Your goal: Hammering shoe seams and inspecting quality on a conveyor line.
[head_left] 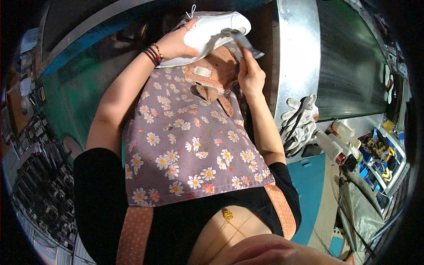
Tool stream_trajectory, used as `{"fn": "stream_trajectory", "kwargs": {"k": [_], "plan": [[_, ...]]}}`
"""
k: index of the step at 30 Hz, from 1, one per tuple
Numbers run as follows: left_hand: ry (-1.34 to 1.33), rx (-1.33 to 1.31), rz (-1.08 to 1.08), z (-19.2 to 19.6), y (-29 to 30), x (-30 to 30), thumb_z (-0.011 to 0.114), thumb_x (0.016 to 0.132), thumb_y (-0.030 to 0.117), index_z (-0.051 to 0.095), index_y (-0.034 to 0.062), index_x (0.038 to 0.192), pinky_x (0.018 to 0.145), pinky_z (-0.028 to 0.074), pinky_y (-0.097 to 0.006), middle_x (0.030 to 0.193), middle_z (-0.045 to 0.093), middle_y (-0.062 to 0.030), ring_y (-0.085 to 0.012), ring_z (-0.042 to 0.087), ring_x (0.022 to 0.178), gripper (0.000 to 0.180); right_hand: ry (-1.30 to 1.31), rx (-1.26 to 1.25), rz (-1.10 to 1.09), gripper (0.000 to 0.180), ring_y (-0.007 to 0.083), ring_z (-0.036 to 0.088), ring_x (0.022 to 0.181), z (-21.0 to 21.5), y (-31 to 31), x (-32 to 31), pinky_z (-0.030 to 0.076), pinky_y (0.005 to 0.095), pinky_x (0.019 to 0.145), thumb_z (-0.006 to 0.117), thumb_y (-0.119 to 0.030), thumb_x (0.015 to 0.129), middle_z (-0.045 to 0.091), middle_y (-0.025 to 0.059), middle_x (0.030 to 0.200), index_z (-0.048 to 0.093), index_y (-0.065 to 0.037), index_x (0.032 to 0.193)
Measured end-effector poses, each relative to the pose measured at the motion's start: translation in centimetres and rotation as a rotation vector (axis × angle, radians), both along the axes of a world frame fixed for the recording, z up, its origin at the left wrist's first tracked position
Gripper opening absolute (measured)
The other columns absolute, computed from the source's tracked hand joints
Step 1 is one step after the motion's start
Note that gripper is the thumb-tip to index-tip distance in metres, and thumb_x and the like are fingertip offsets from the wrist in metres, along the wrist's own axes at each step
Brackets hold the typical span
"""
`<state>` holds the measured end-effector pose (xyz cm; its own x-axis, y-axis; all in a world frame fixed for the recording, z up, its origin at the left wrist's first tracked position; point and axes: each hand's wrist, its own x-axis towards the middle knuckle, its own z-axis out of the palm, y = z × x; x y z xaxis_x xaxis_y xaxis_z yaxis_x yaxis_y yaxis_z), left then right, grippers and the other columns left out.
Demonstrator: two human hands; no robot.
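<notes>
A white shoe [216, 26] with a lace loop lies on its side over my lap, at the top of the view. My left hand [179, 44] is closed around the shoe, thumb on the near side and fingers toward the lace. At the toe end, my right hand [251, 75] pinches a grey, cloth-like strip [251, 44] that lies against the shoe's lower edge. Some fingertips of both hands are hidden. Under the shoe, a flowered apron [194, 132] with a pink dotted pocket [216, 66] covers my front.
A shiny metal ledge [296, 57] runs along my right, with a dark belt-like surface [349, 57] beyond it. Grey-white work gloves [300, 117] rest on the ledge near my right forearm. Bottles [329, 143] and a white basket [399, 148] of coloured items stand farther right.
</notes>
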<state>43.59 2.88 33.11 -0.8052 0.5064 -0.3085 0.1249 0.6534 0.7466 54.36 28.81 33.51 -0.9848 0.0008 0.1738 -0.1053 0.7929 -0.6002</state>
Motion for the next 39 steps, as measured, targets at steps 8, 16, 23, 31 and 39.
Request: {"fn": "stream_trajectory", "kwargs": {"k": [8, 16, 23, 31, 39], "plan": [[-0.625, 0.555, -0.070, 5.0, -2.3, -1.4, 0.075, 0.080, 0.026, 0.031, 0.0026, 0.147, 0.099, 0.042, -0.027, 0.129, 0.056, -0.0108, -0.0138, 0.054, 0.110, 0.084, 0.369, -0.507, -0.184, 0.061, 0.0036, 0.028, 0.055, 1.1, 1.5, 3.4, 0.027, 0.0184, 0.048, 0.043, 0.006, 0.094, 0.037, -0.0044, 0.068, 0.023, -0.006, 0.150], [0.199, -0.095, -0.067, 0.1, 0.0, -0.8, 0.074, 0.065, 0.022, 0.056, 0.0114, 0.127, 0.090, 0.051, -0.039, 0.110, 0.065, -0.0191, -0.0324, 0.064, 0.101, 0.065, 0.339, -0.568, -0.088, 0.058, 0.0045, 0.037, 0.050, 3.9, 1.0, 0.8, 0.032, 0.0186, 0.046, 0.039, 0.001, 0.097, 0.041, -0.0038, 0.062, 0.020, -0.008, 0.151], [0.375, -0.017, -0.006, -1.0, -0.6, -0.1, 0.070, 0.068, 0.024, 0.057, 0.0134, 0.126, 0.085, 0.054, -0.040, 0.104, 0.068, -0.0154, -0.0316, 0.067, 0.092, 0.061, 0.528, -0.779, -0.007, 0.063, 0.0093, 0.046, 0.053, 7.2, -0.1, -1.4, 0.040, 0.0207, 0.047, 0.045, -0.006, 0.097, 0.053, 0.0035, 0.072, 0.019, -0.021, 0.152], [0.158, -0.123, 0.021, 0.5, 0.0, 0.4, 0.070, 0.066, 0.019, 0.056, 0.0153, 0.127, 0.086, 0.053, -0.040, 0.104, 0.067, -0.0185, -0.0329, 0.065, 0.094, 0.064, 0.072, -0.315, 0.123, 0.053, 0.0234, 0.061, 0.109, 5.6, -1.5, -2.5, 0.048, 0.0282, 0.086, 0.049, 0.003, 0.092, 0.060, 0.0188, 0.121, 0.039, -0.004, 0.143], [0.122, -0.138, 0.016, 1.5, 0.0, -0.1, 0.070, 0.068, 0.022, 0.054, 0.0127, 0.128, 0.085, 0.053, -0.039, 0.104, 0.067, -0.0165, -0.0319, 0.066, 0.094, 0.063, -0.117, -0.129, 0.133, 0.049, 0.0358, 0.066, 0.088, 5.6, -3.0, -2.9, 0.051, 0.0394, 0.071, 0.056, -0.007, 0.092, 0.065, 0.0219, 0.101, 0.049, -0.022, 0.138]]}}
